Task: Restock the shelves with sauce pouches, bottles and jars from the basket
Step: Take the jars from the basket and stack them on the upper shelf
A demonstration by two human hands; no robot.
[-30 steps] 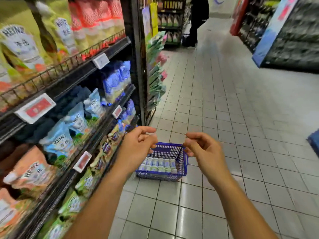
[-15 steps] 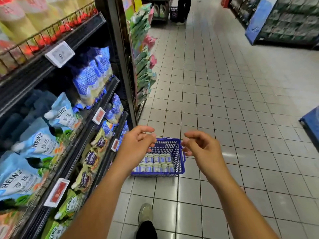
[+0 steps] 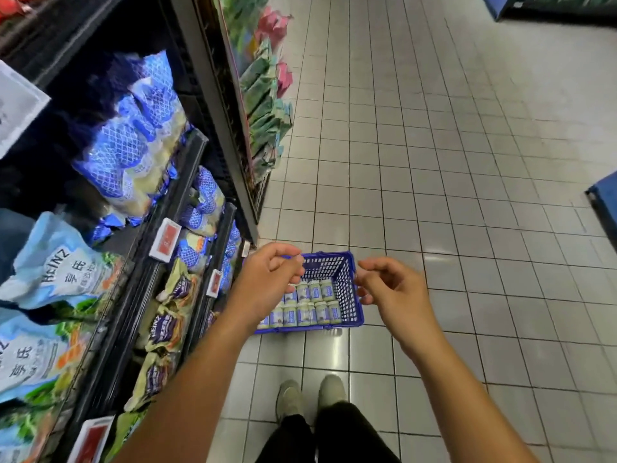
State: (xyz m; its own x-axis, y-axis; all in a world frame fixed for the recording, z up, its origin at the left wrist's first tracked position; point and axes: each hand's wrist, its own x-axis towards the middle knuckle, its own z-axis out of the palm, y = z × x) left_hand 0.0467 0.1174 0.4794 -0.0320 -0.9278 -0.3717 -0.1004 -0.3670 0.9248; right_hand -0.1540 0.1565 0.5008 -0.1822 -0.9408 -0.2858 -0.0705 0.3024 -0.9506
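Left hand (image 3: 267, 279) and right hand (image 3: 392, 290) hover, loosely curled, over the blue basket (image 3: 349, 295) of jars (image 3: 315, 292).

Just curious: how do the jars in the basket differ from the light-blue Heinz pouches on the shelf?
The jars stand upright in rows in the basket on the floor; the pouches lean crumpled on the shelf. The jars are pale with blue labels; the pouches light blue with Heinz lettering. Neither is held.

Pale floor tiles (image 3: 434, 162) fill the aisle, with green hanging packets (image 3: 263, 105) and red price tags (image 3: 165, 240) at left.
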